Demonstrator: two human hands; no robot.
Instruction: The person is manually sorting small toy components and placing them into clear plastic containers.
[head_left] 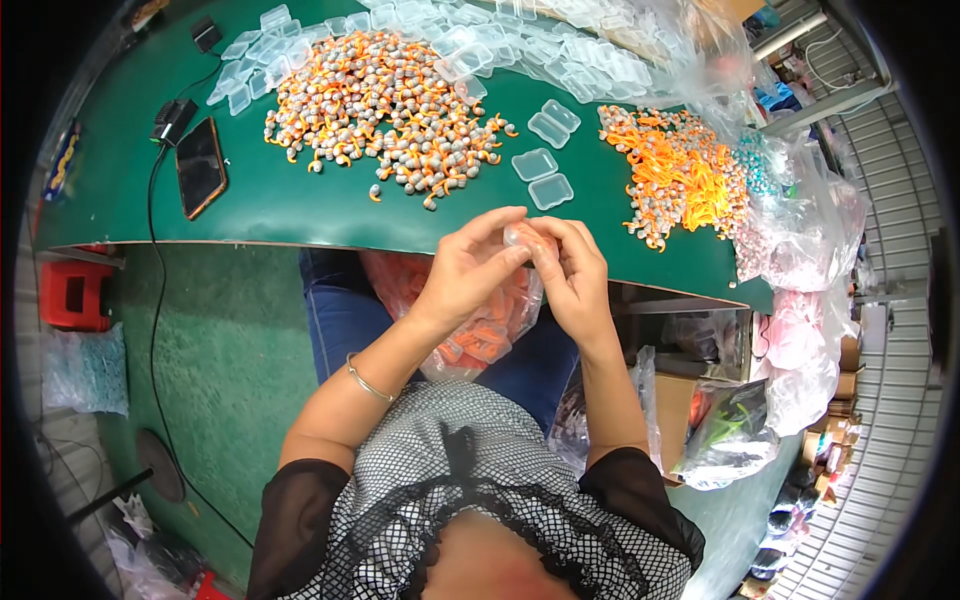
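My left hand (470, 270) and my right hand (572, 272) meet just below the green table's front edge (300, 232). Together they pinch a small clear plastic case (523, 238) with something orange inside. Under my hands, on my lap, lies a clear bag (480, 335) holding filled orange cases. A big heap of grey-and-orange small parts (385, 105) covers the table's middle. A second, more orange heap (675, 170) lies to the right. Three empty clear cases (545, 160) sit between the heaps, close above my hands.
A phone (200, 165) with a black cable and charger (172, 120) lies at the table's left. Many empty clear cases (520, 45) pile along the far edge. Plastic bags (800, 220) crowd the right side. A red stool (72, 295) stands at left.
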